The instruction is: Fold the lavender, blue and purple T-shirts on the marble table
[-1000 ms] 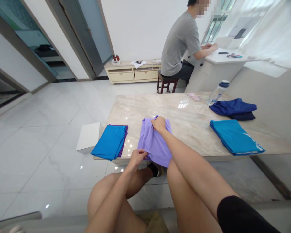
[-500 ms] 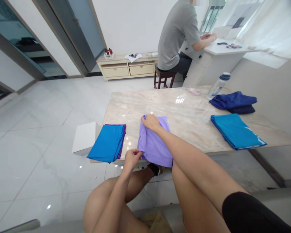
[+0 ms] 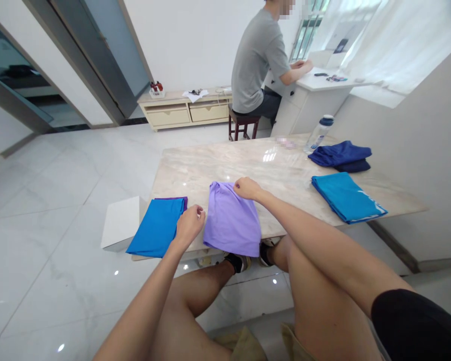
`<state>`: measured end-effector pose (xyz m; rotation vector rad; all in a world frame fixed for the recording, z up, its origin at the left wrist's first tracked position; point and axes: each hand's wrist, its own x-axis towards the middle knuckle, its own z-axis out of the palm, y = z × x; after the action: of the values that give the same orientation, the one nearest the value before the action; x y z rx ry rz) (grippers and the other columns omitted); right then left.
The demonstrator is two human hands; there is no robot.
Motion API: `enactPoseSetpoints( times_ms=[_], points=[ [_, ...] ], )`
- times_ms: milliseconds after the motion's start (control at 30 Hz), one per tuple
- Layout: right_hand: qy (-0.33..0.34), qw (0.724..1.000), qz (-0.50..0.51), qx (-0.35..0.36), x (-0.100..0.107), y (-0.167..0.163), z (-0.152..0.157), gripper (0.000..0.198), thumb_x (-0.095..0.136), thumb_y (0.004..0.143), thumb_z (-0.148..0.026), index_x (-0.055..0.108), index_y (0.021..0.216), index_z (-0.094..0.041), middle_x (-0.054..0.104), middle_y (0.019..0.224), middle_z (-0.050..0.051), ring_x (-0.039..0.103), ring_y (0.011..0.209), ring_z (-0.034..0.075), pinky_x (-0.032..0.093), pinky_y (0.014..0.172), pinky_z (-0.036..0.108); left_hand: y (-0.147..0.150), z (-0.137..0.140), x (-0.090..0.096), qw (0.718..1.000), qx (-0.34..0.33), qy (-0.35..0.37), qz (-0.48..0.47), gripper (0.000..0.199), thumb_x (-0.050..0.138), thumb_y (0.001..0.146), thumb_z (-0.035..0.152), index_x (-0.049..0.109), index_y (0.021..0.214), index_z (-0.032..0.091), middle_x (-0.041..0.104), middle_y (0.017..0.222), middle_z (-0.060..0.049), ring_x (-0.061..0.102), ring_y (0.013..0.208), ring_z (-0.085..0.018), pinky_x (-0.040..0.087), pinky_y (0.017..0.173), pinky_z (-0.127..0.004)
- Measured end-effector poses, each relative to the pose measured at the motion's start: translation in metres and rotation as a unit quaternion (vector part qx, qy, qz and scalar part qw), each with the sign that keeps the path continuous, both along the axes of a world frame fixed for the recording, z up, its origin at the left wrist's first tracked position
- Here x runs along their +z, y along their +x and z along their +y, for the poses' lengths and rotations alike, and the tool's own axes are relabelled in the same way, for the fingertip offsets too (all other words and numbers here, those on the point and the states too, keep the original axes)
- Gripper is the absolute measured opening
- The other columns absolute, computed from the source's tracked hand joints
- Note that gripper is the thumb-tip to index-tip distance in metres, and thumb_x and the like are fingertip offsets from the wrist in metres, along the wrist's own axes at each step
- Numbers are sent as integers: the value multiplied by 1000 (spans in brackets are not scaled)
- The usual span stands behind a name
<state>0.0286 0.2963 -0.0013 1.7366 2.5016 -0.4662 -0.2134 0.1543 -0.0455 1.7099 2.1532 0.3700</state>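
Note:
A lavender garment point(image 3: 233, 223) lies spread on the marble-topped table, its lower end hanging over the near edge. Its narrower far end looks gathered. My right hand point(image 3: 247, 189) is at the far right corner, fingers curled closed on the fabric. My left hand point(image 3: 190, 224) is just left of the garment, apart from it, in front of a folded blue cloth point(image 3: 156, 225). Its fingers are loosely bent, with nothing visible in them. Under the blue cloth, the edge of a purple cloth point(image 3: 185, 202) shows.
On the marble table point(image 3: 195, 160) stand a clear bottle point(image 3: 318, 134), a dark blue cloth heap point(image 3: 342, 154) and a folded turquoise cloth point(image 3: 348, 196) at right. A white box point(image 3: 121, 220) sits beyond the left edge. A person point(image 3: 255, 65) sits at a white desk point(image 3: 315, 85).
My left hand has let go of the garment's near left edge and moved up and left. My right hand has shifted to the far right corner. The fabric lies flatter and wider.

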Motion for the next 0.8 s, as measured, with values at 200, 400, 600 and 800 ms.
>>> enactPoseSetpoints(
  times_ms=[200,400,600,800],
  points=[
    [10,1000,-16,15,-20,26,2,36,54,109,-22,82,132,-15,79,136,20,75,127,33,57,102,36,14,71,-18,996,43,30,-77,31,63,107,38,71,129,19,83,128,-13,78,118,-28,55,97,-34],
    [45,998,20,33,-55,58,52,45,58,113,-28,69,153,-12,68,148,22,62,141,33,45,125,41,24,130,-42,984,110,52,-133,47,75,98,58,74,123,19,83,123,-15,77,120,-34,55,95,-37],
    [47,993,96,47,-95,69,83,29,72,108,-34,82,130,-18,74,133,16,65,129,30,48,118,38,28,158,-63,961,86,147,-220,23,72,96,40,79,102,18,85,105,-12,79,96,-25,58,91,-33],
    [52,985,156,-45,-111,76,80,18,74,107,-31,86,112,-19,75,122,13,67,117,25,50,109,33,22,165,-61,961,96,153,-207,24,70,95,41,82,93,20,85,97,-9,79,96,-27,58,93,-34]
  ],
)
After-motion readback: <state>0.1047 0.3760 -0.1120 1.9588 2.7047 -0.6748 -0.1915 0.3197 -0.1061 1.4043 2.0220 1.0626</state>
